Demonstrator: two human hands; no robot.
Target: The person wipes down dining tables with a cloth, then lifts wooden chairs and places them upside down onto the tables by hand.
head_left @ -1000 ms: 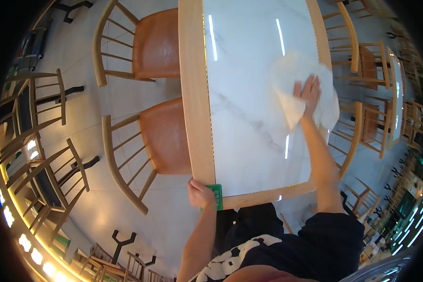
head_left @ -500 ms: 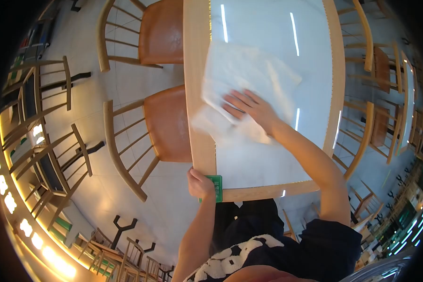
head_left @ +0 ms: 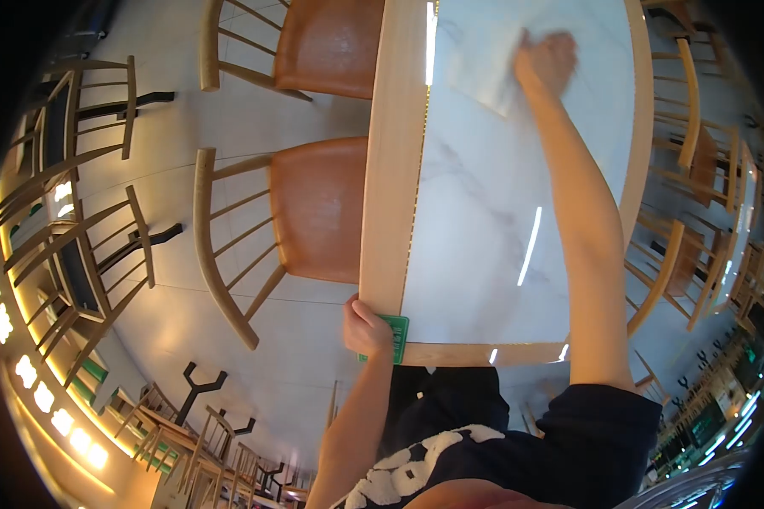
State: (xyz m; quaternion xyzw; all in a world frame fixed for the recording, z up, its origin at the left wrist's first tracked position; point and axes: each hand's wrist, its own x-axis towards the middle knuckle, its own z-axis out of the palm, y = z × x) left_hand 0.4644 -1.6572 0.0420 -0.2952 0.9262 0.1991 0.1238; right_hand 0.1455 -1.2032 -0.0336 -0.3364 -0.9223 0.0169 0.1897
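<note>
A white cloth (head_left: 488,72), blurred by motion, lies on the far part of the marble-look table top (head_left: 484,254). Over its right side is my right hand (head_left: 547,61), arm stretched far forward; its fingers are smeared and I cannot make out whether they grip the cloth. At the table's near left corner, my left hand (head_left: 368,329) is closed around the wooden edge, beside a green plaque (head_left: 393,338) with pale markings that sits on that corner.
Two chairs with brown seats (head_left: 318,208) stand along the table's left side. More chairs (head_left: 666,276) line the right side, with another table beyond them. Further chairs and tables stand at the far left and lower left.
My right hand has swept from the left side of the table top to its far right part, and the cloth has moved away from me. My left hand stays at the corner.
</note>
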